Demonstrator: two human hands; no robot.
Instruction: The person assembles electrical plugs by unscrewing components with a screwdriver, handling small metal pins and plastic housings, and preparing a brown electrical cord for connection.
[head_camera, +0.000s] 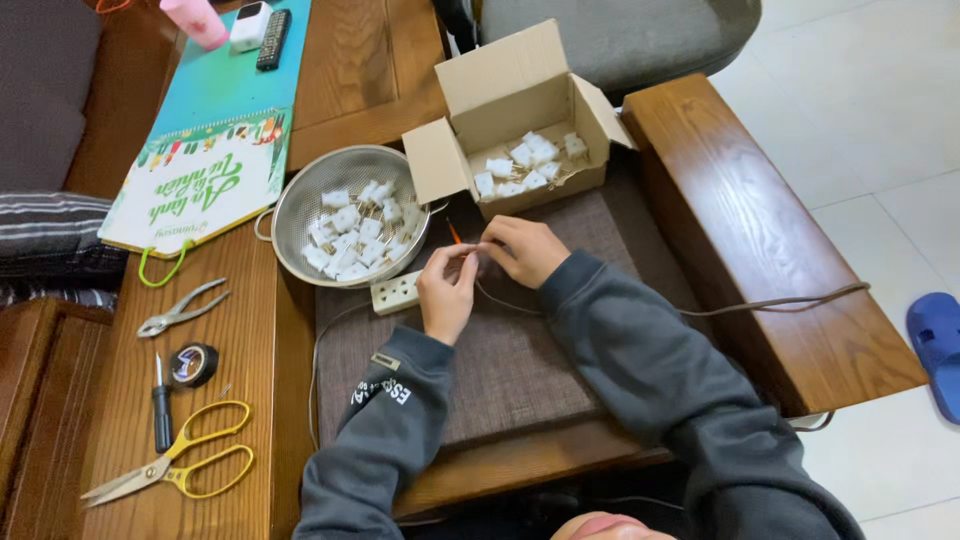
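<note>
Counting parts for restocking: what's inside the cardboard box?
The box holds a loose handful of small white plugs with metal prongs on its brown floor. Its front wall hides the near edge of the floor.

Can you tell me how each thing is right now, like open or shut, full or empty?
Cardboard box: flaps open, white plugs inside.
Metal strainer: holds white plugs.
Yellow scissors: blades slightly open, lying flat.
Pliers: handles apart, lying flat.
Screwdriver: lying flat.
Tape roll: lying flat.
Left hand: pinching the cord.
Right hand: pinching the cord.
</note>
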